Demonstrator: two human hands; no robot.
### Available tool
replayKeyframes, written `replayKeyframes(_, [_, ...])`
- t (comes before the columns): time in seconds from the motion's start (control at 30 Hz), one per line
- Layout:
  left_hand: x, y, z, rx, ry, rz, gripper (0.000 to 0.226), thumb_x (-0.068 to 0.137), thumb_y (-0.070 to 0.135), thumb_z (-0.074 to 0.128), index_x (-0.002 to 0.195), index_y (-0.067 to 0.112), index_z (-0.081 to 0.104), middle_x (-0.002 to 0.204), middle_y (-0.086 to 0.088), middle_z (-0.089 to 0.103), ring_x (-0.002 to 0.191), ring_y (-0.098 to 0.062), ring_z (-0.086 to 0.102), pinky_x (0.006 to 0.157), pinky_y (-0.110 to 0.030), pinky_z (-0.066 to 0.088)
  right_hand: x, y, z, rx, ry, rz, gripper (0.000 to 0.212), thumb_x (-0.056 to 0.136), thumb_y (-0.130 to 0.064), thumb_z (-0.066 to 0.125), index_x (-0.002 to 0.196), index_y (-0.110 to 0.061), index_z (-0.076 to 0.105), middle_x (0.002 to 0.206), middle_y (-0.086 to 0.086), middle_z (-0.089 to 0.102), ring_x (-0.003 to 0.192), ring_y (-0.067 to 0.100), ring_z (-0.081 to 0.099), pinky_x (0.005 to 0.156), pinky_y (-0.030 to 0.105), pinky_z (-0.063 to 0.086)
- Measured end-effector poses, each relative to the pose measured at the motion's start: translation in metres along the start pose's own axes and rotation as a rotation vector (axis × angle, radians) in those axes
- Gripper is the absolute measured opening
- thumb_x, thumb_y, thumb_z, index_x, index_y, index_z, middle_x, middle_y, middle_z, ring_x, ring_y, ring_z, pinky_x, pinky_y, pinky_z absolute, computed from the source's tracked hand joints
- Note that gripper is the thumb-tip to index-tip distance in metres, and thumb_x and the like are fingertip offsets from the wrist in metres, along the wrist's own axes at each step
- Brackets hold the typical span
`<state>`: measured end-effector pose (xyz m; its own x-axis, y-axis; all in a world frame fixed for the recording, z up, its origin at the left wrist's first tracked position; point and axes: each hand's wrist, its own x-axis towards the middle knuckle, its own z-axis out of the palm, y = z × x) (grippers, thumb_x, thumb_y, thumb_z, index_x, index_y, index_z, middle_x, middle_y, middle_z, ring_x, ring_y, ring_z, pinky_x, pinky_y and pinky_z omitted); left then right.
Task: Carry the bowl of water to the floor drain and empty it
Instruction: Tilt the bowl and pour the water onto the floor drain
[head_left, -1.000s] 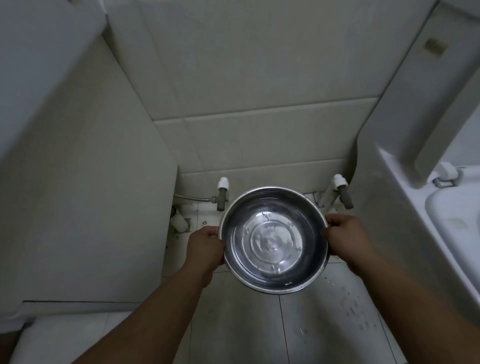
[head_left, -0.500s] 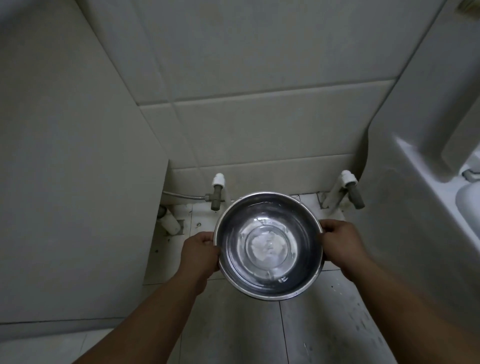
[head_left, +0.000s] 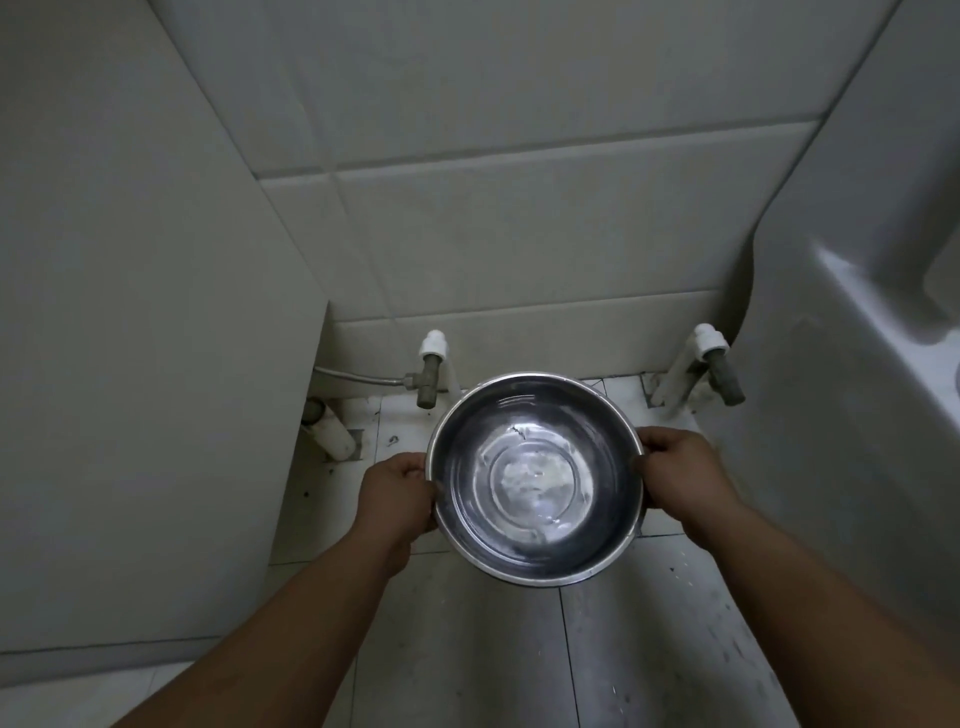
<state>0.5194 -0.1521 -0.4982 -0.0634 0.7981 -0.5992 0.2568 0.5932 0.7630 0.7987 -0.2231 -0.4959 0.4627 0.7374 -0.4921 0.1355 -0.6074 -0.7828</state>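
Note:
A round steel bowl (head_left: 535, 480) with clear water in it is held level above the tiled floor, in the middle of the head view. My left hand (head_left: 397, 496) grips its left rim. My right hand (head_left: 680, 478) grips its right rim. A white drain pipe (head_left: 332, 431) meets the floor at the left, beside the foot of the wall. No floor drain grate shows; the bowl hides the floor beneath it.
A large pale panel (head_left: 145, 364) stands close on the left. A white basin unit (head_left: 857, 395) rises on the right. Two pipe valves (head_left: 428, 374) (head_left: 719, 369) stick out low on the tiled back wall. Grey floor tiles (head_left: 457, 649) lie below.
I have moved forward and the view has tilted down. The valves and floor corner look nearer and larger. The bowl stays level in both hands, its water rippling.

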Motion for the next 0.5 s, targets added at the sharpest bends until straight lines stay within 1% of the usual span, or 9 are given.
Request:
replayKeyframes(0.13, [0.006,-0.002,-0.001,-0.019,0.003,-0.005,0.033,0.081,-0.019,0.056,0.098,0.004,0.073,0.082,-0.017,0.073,0.071,-0.028,0.069,0.072,-0.051,0.064,0.007,0.002,0.003,0.014,-0.005,0.015,0.047,0.081,0.014,0.052,0.081,-0.022,0.082,0.069,0.010,0.080,0.066,0.039,0.078,0.066,0.062,0.066])
replayKeyframes(0.2, [0.008,-0.004,-0.001,-0.026,0.006,-0.008,0.033,0.081,-0.019,0.056,0.098,0.004,0.073,0.083,-0.016,0.073,0.070,-0.027,0.070,0.069,-0.047,0.064,0.008,0.004,0.004,0.028,-0.008,0.033,0.048,0.082,0.014,0.052,0.081,-0.023,0.082,0.068,0.008,0.080,0.065,0.037,0.078,0.066,0.060,0.066])
replayKeyframes(0.37, [0.012,-0.006,0.001,-0.020,0.006,-0.015,0.033,0.081,-0.018,0.055,0.096,0.005,0.073,0.080,-0.014,0.074,0.066,-0.025,0.070,0.061,-0.039,0.064,0.010,0.006,0.005,0.050,-0.011,0.075,0.049,0.080,0.015,0.052,0.082,-0.022,0.082,0.065,0.009,0.078,0.062,0.032,0.073,0.068,0.055,0.068])
replayKeyframes(0.43, [0.012,-0.006,0.001,-0.012,0.010,-0.021,0.033,0.081,-0.018,0.055,0.093,0.006,0.074,0.079,-0.013,0.074,0.065,-0.025,0.070,0.057,-0.035,0.063,0.010,0.006,0.004,0.043,-0.014,0.082,0.047,0.082,0.015,0.052,0.083,-0.020,0.083,0.065,0.010,0.078,0.059,0.029,0.073,0.066,0.051,0.067])
replayKeyframes(0.5, [0.012,-0.007,0.003,-0.005,0.013,-0.028,0.031,0.081,-0.017,0.055,0.090,0.006,0.074,0.076,-0.013,0.074,0.065,-0.026,0.070,0.058,-0.037,0.064,0.011,0.007,0.003,0.028,-0.019,0.080,0.045,0.083,0.014,0.052,0.083,-0.018,0.083,0.067,0.013,0.078,0.057,0.029,0.072,0.062,0.045,0.066])
